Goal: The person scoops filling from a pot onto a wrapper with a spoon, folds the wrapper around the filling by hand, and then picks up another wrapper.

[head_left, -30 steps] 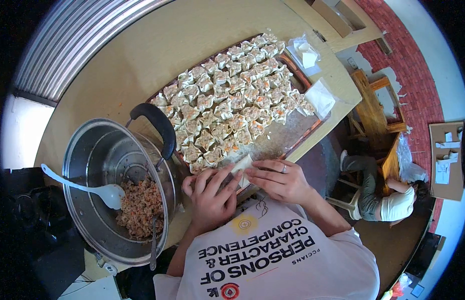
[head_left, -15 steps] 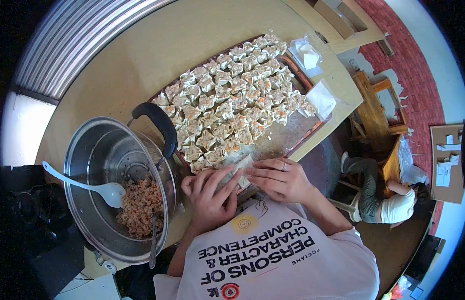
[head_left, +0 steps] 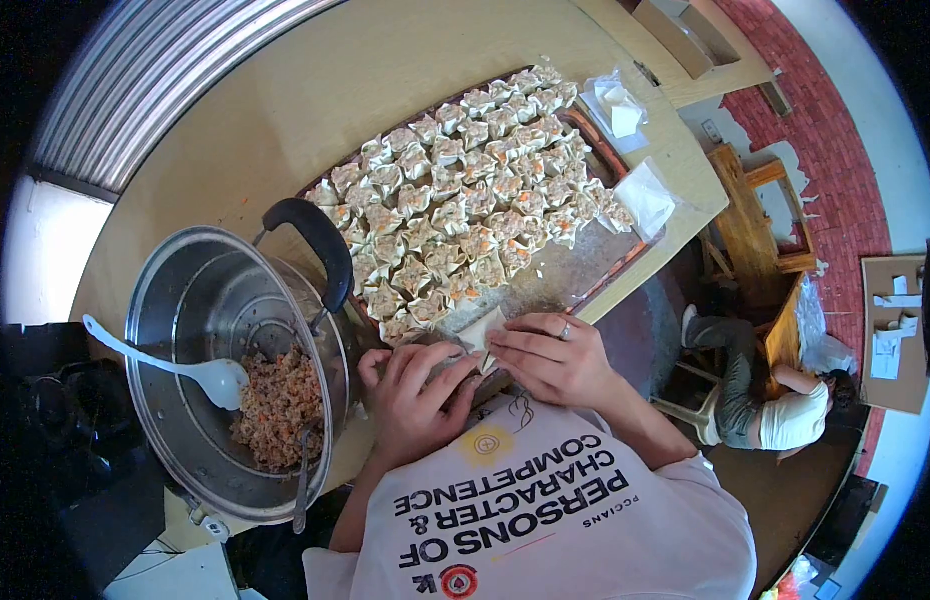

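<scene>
"At the tray's (head_left: 575, 262) near edge, btwn the hands: what was there?"

"A pale wrapper (head_left: 482, 330), flat-ish, nr the filled dumplings (head_left: 475, 195)."

"R hand (head_left: 560, 362)?"

"Grip narrow, fingertips closed on the wrapper's right side. Ring on one finger."

"And L hand (head_left: 420, 390)?"

"Fingers bent & a bit apart, tips at the wrapper's lower left. Couldn't tell if they pinched it."

"Dumplings in the tray?"

"Yep, packed in rows, open-topped, orange bits showing. Bare strip on the right."

"Left of the hands?"

"Big metal pot (head_left: 190, 300) w/ a black handle (head_left: 325, 250). Filling (head_left: 277, 410) inside, plus a white ladle (head_left: 220, 382) & a metal spoon (head_left: 302, 485), both leaning over the rim."

"Anyone else?"

"One person (head_left: 790, 415), seated, far right."
</scene>
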Tool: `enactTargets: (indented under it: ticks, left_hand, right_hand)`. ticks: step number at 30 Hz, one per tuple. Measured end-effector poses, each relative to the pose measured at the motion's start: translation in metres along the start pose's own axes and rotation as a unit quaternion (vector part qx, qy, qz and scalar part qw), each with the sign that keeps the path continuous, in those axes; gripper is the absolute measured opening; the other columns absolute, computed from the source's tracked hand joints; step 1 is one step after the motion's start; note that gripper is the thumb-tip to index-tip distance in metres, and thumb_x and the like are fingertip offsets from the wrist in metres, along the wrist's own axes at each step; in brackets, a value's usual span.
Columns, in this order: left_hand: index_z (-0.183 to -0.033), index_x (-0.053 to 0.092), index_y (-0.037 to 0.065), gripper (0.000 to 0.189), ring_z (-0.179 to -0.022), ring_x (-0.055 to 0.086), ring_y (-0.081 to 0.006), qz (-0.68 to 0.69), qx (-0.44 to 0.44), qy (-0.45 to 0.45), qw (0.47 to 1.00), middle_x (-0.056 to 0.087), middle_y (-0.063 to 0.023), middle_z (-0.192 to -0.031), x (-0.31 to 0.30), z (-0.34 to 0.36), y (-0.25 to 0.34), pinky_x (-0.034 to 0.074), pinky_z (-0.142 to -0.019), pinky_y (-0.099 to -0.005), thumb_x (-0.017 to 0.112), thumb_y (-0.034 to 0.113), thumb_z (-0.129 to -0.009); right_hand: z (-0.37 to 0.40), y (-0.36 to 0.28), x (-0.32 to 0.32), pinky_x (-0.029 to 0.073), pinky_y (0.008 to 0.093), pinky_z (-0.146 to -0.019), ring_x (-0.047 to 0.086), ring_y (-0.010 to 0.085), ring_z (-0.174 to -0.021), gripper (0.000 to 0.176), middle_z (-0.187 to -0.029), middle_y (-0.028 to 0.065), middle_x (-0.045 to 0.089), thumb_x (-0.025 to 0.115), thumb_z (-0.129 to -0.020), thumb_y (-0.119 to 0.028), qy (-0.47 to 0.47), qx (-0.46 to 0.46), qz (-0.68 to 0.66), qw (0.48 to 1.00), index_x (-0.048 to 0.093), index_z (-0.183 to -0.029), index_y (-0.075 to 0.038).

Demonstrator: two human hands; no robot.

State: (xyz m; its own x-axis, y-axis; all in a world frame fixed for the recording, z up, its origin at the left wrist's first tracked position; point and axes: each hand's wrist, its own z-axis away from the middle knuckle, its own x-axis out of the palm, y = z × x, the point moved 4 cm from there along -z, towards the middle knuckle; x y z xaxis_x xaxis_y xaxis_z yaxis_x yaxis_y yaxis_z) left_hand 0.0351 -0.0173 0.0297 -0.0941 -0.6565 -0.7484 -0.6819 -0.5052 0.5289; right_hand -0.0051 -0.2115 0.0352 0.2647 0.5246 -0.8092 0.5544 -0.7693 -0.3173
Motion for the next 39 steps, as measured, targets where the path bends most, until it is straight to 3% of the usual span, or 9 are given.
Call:
enactTargets:
  ticks: [8,14,16,22,29,39]
  left_hand:
    - [-0.105,0.075,0.021,0.028,-0.093,0.063,-0.0140,0.003,0.027,0.013,1.000,0.068,0.0074,-0.104,0.004,0.001,-0.001,0.032,-0.095,-0.0447,0.083,0.016,-0.078]
    - [-0.102,0.076,0.020,0.020,-0.095,0.064,-0.0139,-0.002,0.039,-0.008,0.999,0.071,0.0078,-0.106,0.004,-0.001,0.003,0.032,-0.102,-0.0466,0.077,0.014,-0.083]
    - [-0.103,0.076,0.019,0.019,-0.099,0.065,-0.0137,0.013,0.034,-0.024,0.999,0.073,0.0065,-0.110,0.005,-0.002,0.003,0.029,-0.108,-0.0485,0.076,0.014,-0.085]
    - [-0.113,0.074,0.017,0.029,-0.101,0.068,-0.0157,0.058,0.047,-0.020,0.997,0.075,0.0030,-0.105,0.014,0.004,-0.004,0.032,-0.114,-0.0493,0.077,0.011,-0.085]
    - [-0.122,0.069,0.016,0.038,-0.099,0.069,-0.0204,0.107,0.029,-0.019,0.994,0.075,-0.0004,-0.101,0.018,0.005,-0.008,0.040,-0.110,-0.0504,0.079,0.008,-0.086]
    - [-0.107,0.072,0.009,0.024,-0.099,0.069,-0.0223,0.115,-0.001,-0.008,0.993,0.070,-0.0051,-0.114,0.013,0.002,-0.007,0.045,-0.105,-0.0457,0.079,0.007,-0.085]
  right_hand:
    - [0.004,0.002,0.000,0.059,0.0336,-0.086,0.070,0.0172,-0.105,0.030,-0.116,-0.0020,0.074,0.077,-0.081,-0.012,0.004,0.051,-0.046,0.998,0.076,-0.110,-0.012]
    - [0.009,0.002,0.002,0.059,0.0357,-0.093,0.070,0.0182,-0.108,0.041,-0.117,-0.0021,0.075,0.076,-0.077,-0.012,0.003,0.040,-0.039,0.998,0.074,-0.118,-0.015]
    - [0.005,0.000,-0.001,0.060,0.0364,-0.090,0.071,0.0197,-0.107,0.037,-0.114,-0.0012,0.076,0.079,-0.079,-0.011,0.006,0.040,-0.038,0.998,0.074,-0.115,-0.014]
    - [0.010,0.001,0.004,0.060,0.0371,-0.092,0.070,0.0189,-0.108,0.041,-0.114,-0.0017,0.076,0.076,-0.078,-0.012,0.014,0.054,-0.033,0.998,0.074,-0.119,-0.014]
    - [0.008,-0.001,0.002,0.060,0.0387,-0.094,0.071,0.0203,-0.109,0.043,-0.112,-0.0008,0.076,0.073,-0.080,-0.012,-0.011,0.047,-0.021,0.999,0.072,-0.123,-0.013]
    - [0.008,-0.005,0.005,0.061,0.0377,-0.089,0.074,0.0197,-0.103,0.032,-0.106,-0.0008,0.078,0.077,-0.082,-0.008,0.033,0.086,-0.027,0.995,0.076,-0.113,-0.012]
